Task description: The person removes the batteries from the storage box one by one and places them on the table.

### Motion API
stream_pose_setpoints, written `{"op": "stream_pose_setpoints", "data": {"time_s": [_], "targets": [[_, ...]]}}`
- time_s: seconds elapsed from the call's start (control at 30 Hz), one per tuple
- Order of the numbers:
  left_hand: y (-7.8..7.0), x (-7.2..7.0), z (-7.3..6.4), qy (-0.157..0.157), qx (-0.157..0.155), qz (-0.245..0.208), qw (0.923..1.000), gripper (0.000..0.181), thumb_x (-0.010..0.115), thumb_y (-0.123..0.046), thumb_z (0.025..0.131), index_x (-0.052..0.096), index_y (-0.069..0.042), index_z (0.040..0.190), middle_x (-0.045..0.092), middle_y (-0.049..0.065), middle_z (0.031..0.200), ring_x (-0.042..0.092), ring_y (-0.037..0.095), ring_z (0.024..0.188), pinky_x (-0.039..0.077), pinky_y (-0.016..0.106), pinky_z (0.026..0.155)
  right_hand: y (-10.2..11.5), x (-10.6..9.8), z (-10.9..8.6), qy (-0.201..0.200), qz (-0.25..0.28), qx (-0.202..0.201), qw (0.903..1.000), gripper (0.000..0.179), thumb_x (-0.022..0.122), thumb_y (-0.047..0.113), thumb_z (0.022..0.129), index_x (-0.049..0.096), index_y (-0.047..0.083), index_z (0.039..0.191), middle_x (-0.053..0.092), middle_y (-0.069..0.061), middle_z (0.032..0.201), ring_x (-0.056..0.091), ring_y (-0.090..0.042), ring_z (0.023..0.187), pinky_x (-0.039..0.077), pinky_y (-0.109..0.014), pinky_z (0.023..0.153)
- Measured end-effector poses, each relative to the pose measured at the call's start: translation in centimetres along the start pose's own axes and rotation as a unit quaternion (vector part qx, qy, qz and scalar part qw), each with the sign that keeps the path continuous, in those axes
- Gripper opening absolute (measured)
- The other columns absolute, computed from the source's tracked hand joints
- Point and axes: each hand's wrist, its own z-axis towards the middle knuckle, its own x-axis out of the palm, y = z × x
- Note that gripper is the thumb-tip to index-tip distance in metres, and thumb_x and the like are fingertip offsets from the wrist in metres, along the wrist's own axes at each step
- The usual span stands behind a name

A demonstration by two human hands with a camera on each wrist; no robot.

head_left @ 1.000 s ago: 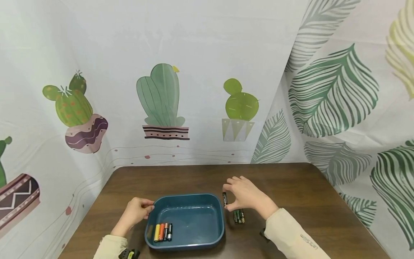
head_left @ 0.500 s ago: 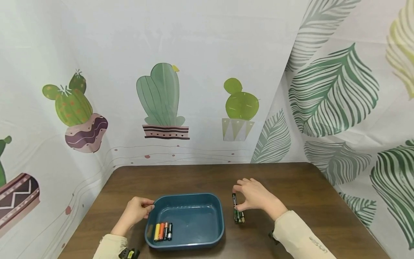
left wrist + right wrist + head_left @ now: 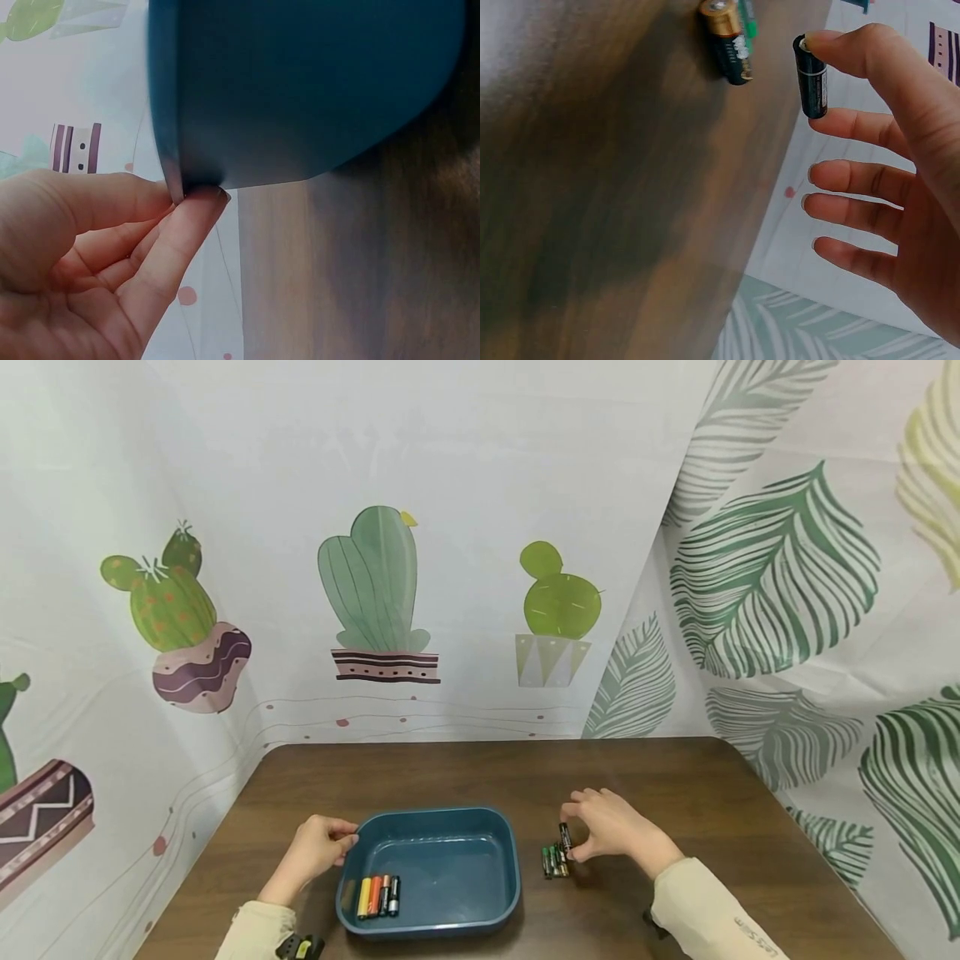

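My left hand [image 3: 317, 846] pinches the rim of a blue plastic tray [image 3: 512, 852] at its left corner; the left wrist view shows thumb and fingers on that rim. Several batteries [image 3: 374, 898], yellow, orange and dark, lie side by side in the tray's near left corner. My right hand [image 3: 611, 827] holds a black battery [image 3: 811, 79] by its ends between thumb and index finger, the other fingers spread. Just beside it, right of the tray, a small row of batteries [image 3: 552, 862] lies on the table, green ones and a black-and-gold battery [image 3: 726, 41].
The brown wooden table [image 3: 420, 772] reaches back to a wall hanging [image 3: 472, 527] printed with cacti and leaves. A black strap device [image 3: 300, 947] sits at the left wrist.
My right hand has moved rightward and slightly nearer with the black battery, from the tray's right edge to the right end of the battery row. The left hand and tray stay put.
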Motion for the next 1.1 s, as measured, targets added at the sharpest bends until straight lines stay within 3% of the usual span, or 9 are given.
{"op": "stream_pose_setpoints", "data": {"time_s": [0.43, 0.8, 1.1], "targets": [[0.0, 0.0, -0.2, -0.001, -0.002, -0.005, 1.0, 0.011, 0.067, 0.003, 0.084, 0.072, 0.007, 0.093, 0.064, 0.006, 0.07, 0.06, 0.016, 0.056, 0.056, 0.029, 0.052, -0.4, 2.1, -0.9, 0.035, 0.024, 0.02, 0.9989, 0.04, 0.086, 0.038, 0.062, 0.066, 0.017, 0.091, 0.065, -0.014, 0.108, 0.06, -0.034, 0.099, 0.045, -0.062, 0.09], [0.0, 0.0, -0.2, 0.001, -0.008, -0.005, 1.0, 0.011, 0.067, 0.003, 0.084, 0.072, 0.007, 0.094, 0.063, 0.005, 0.068, 0.06, 0.016, 0.056, 0.057, 0.029, 0.053, -0.1, 2.4, -0.9, 0.045, 0.016, 0.015, 0.9987, 0.041, 0.086, 0.039, 0.062, 0.066, 0.019, 0.091, 0.062, 0.0, 0.094, 0.059, -0.024, 0.086, 0.048, -0.051, 0.081], [-0.1, -0.2, -0.1, 0.0, -0.004, -0.006, 1.0, 0.012, 0.067, 0.003, 0.083, 0.072, 0.008, 0.094, 0.065, 0.007, 0.072, 0.063, 0.017, 0.057, 0.058, 0.033, 0.054, -0.3, 2.5, -0.6, 0.05, 0.026, 0.022, 0.9982, 0.043, 0.086, 0.042, 0.062, 0.065, 0.019, 0.092, 0.063, -0.002, 0.096, 0.06, -0.029, 0.092, 0.047, -0.059, 0.087]]}}
